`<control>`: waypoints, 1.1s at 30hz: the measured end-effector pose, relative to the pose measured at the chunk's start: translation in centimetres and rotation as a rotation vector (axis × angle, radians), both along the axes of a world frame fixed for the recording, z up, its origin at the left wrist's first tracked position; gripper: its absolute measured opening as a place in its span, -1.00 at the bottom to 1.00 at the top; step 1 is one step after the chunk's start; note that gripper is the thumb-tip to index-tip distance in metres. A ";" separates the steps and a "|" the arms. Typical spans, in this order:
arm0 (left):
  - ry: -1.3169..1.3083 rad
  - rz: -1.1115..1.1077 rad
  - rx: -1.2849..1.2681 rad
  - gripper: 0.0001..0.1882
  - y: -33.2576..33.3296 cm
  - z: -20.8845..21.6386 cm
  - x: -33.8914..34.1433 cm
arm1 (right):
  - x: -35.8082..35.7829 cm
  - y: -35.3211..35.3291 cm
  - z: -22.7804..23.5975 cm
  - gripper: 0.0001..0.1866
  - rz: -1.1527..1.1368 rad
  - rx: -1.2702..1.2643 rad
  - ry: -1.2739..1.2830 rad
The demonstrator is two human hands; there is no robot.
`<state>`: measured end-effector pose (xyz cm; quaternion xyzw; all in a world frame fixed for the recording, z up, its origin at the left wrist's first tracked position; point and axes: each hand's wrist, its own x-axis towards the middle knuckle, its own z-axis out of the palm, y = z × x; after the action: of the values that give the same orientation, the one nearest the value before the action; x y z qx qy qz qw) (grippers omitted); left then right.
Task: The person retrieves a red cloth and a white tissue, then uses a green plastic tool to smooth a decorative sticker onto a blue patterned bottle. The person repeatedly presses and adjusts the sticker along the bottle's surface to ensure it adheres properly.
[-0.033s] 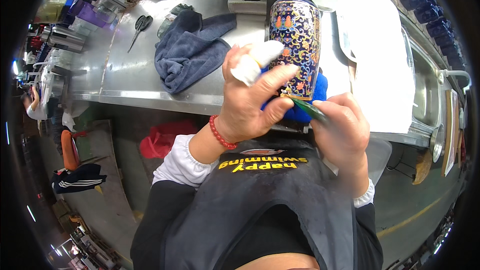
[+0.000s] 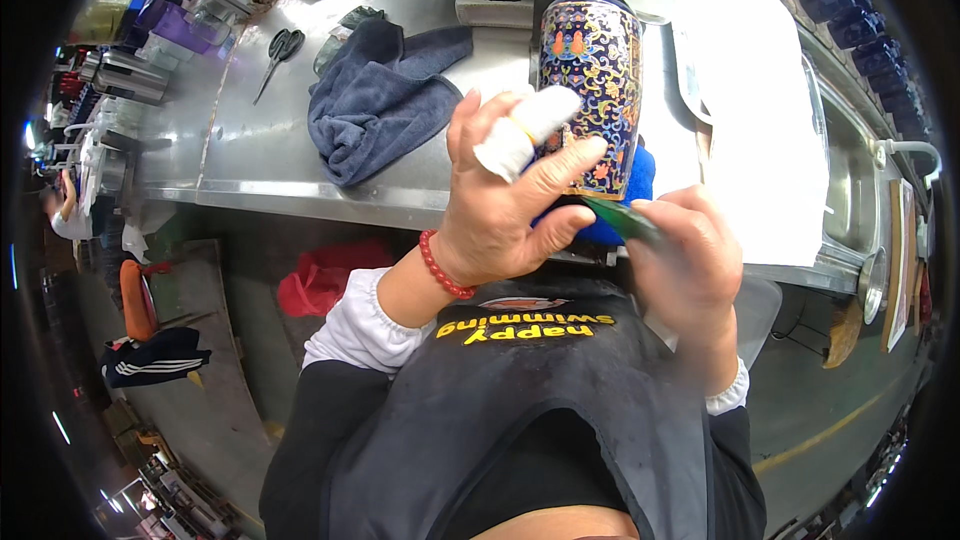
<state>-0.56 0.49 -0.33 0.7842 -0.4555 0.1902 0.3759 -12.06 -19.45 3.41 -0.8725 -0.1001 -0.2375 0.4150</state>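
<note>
A dark blue vase-like vessel [image 2: 592, 70] with colourful floral patterns lies lengthwise before me, its lower end on a bright blue cloth [image 2: 642, 175]. My left hand [image 2: 510, 180] rests against its left side, fingers apart; a white wrapping [image 2: 535, 128] covers part of one finger, and the thumb stands off below. Pinched between the thumb and fingers of my right hand [image 2: 690, 250] is a thin, pointed green strip [image 2: 622, 218], its tip near the vessel's lower rim. Blur hides the strip's exact kind.
A grey-blue towel [image 2: 375, 105] and black-handled scissors [image 2: 280, 55] lie on the metal table at left. White sheeting [image 2: 755, 120] covers the right side, beside a metal sink [image 2: 852, 180]. A red cloth or bag [image 2: 315, 280] sits below the table's edge.
My left fingers and their white wrapping have shifted slightly right along the vessel. The left thumb has dropped away from the lower rim. The green strip has tilted a little.
</note>
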 end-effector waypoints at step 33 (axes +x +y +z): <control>0.033 -0.027 0.003 -0.29 2.8 -5.3 -2.1 | 0.1 2.7 0.0 -0.24 -0.110 -0.626 0.226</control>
<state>-2.63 3.30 -5.67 0.7816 -0.4600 0.1716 0.3848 -11.97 -16.73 3.39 -0.9826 -0.0746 -0.1191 0.1218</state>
